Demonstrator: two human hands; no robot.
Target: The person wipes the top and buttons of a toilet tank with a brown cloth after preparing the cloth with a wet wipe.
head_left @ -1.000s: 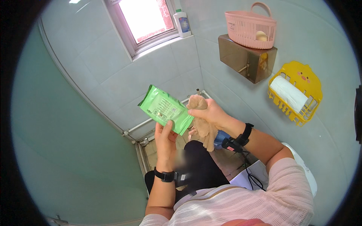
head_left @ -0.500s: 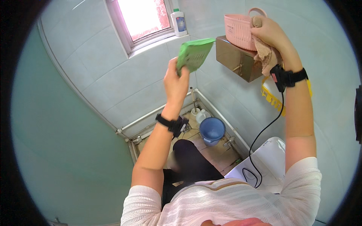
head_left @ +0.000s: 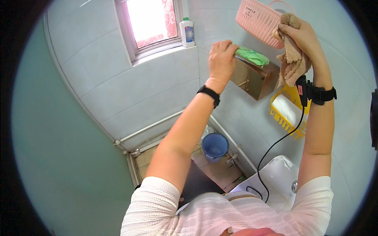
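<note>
My right hand (head_left: 305, 37) is closed on a bunched brown cloth (head_left: 293, 59) and on the near end of a pink slotted basket (head_left: 260, 19). The basket is tilted and raised off the metal wall box (head_left: 252, 80). A green plastic packet (head_left: 252, 56) lies flat on top of that box. At the packet's left end, the fingers of my left hand (head_left: 222, 59) are bent around its edge; the fingertips are partly hidden. Cloth hangs down from my right hand over the right side of the box.
A yellow wall basket (head_left: 277, 113) holds a white roll or pack (head_left: 289, 110) below the box. On the window sill stands a white bottle (head_left: 188, 33) with a green cap. A blue bucket (head_left: 215, 146) sits on the floor near a white washbasin (head_left: 277, 177). A black cable (head_left: 271, 151) hangs from my right wrist.
My left hand has brought the green packet right and down onto the metal box. My right hand has lifted the pink basket off the box and tilted it. The view has shifted slightly.
</note>
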